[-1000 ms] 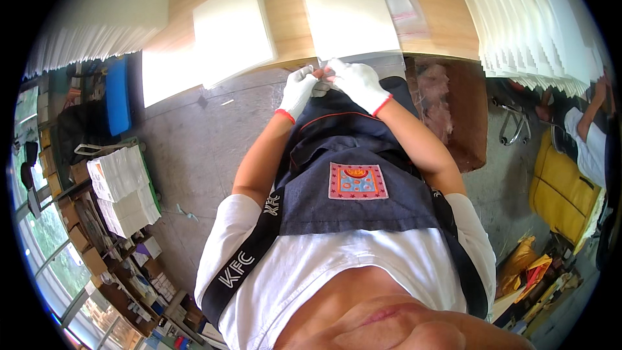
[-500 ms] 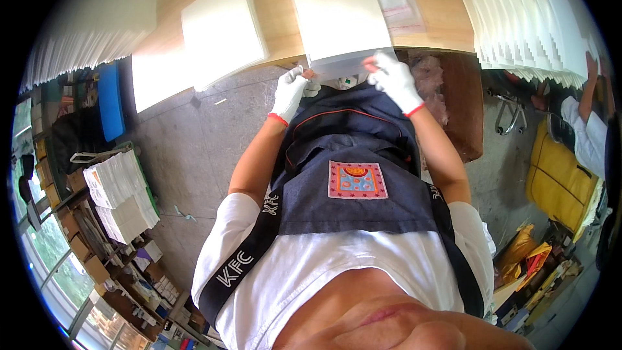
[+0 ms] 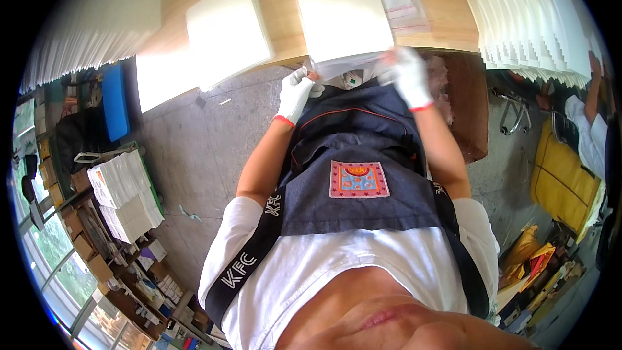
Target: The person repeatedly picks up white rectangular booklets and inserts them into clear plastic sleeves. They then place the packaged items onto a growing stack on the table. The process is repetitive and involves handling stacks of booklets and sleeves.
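Note:
A stack of white sheets [image 3: 343,13] lies at the table's front edge, and a clear plastic bag's flap [image 3: 348,66] hangs from its near end. My left hand [image 3: 298,94], in a white glove with bare fingertips, is closed in a pinch on the left corner of this flap. At the flap's right end is my right hand [image 3: 409,79], gloved alike. Motion smears its fingers, so their grip does not show. More clear plastic bags [image 3: 402,3] lie flat behind the stack, on its right.
Another white stack [image 3: 230,32] sits to the left on the wooden table [image 3: 447,19]. Fanned piles of white sheets stand at the far left [image 3: 97,19] and far right [image 3: 525,19]. Below the table on the right is a brown box [image 3: 470,107]. A person's arm [image 3: 596,91] shows at the right rim.
My right hand has moved slightly right and is more blurred. The flap looks clearer and less grey. My left hand keeps its pinch; the whole view has shifted a little.

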A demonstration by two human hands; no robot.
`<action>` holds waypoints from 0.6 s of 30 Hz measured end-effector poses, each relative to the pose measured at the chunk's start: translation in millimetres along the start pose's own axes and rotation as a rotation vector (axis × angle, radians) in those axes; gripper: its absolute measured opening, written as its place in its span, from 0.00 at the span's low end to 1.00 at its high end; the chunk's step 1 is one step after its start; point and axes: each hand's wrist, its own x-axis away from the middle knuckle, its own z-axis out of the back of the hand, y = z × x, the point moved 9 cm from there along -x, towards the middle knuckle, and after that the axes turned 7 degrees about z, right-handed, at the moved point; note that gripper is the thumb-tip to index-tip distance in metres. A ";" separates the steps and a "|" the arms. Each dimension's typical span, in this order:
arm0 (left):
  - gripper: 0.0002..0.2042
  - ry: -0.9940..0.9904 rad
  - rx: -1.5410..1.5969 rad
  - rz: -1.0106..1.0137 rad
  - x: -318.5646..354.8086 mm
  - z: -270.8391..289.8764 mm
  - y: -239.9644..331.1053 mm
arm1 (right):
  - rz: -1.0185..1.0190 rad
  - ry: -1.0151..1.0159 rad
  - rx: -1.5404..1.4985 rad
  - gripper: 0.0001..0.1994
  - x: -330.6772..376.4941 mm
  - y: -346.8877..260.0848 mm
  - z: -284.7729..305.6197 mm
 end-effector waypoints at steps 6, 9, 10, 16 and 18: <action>0.06 0.317 -0.703 -0.716 7.4 16.8 34.5 | 0.202 -0.191 -1.105 0.13 40.9 13.4 268.7; 0.09 0.439 -0.982 -1.048 39.5 -10.3 60.7 | 0.289 0.229 0.042 0.14 35.0 4.2 205.6; 0.08 0.383 -1.035 -1.056 29.9 -16.8 58.0 | 0.375 0.246 0.502 0.17 39.8 -20.5 155.4; 0.07 0.229 -1.061 -1.223 36.3 -40.3 72.9 | 0.946 -0.135 1.682 0.27 35.3 -62.9 -12.0; 0.06 0.277 -0.945 -1.251 47.4 -36.0 77.8 | 0.957 -0.207 1.629 0.23 25.5 -60.5 -16.2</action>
